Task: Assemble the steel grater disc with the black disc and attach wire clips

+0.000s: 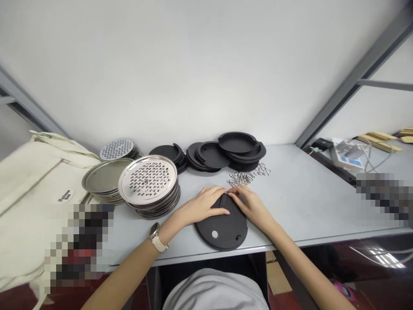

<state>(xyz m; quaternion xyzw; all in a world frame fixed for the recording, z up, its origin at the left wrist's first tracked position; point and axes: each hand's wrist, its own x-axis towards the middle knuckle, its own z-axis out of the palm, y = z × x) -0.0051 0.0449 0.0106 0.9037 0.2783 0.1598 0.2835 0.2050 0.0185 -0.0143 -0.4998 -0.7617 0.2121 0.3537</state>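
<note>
A round black disc (226,232) with a pale round spot and a small dark knob lies near the table's front edge. My left hand (206,204) rests on its upper left part, thumb stretched across the surface, fingertips at the far rim. At that same rim, the fingers of my right hand (247,200) pinch a small metal piece, mostly hidden by the fingertips. Just beyond my hands lie wire hooks (240,178) in a loose pile. To the left stands a stack of perforated metal discs (150,181).
Black round trays (237,143) are piled by the wall. Green-grey plates (105,175) and another perforated stack (116,149) stand left, beside a cream bag (32,185). Metal frame posts (342,88) rise at both sides. A box (350,153) sits at the right.
</note>
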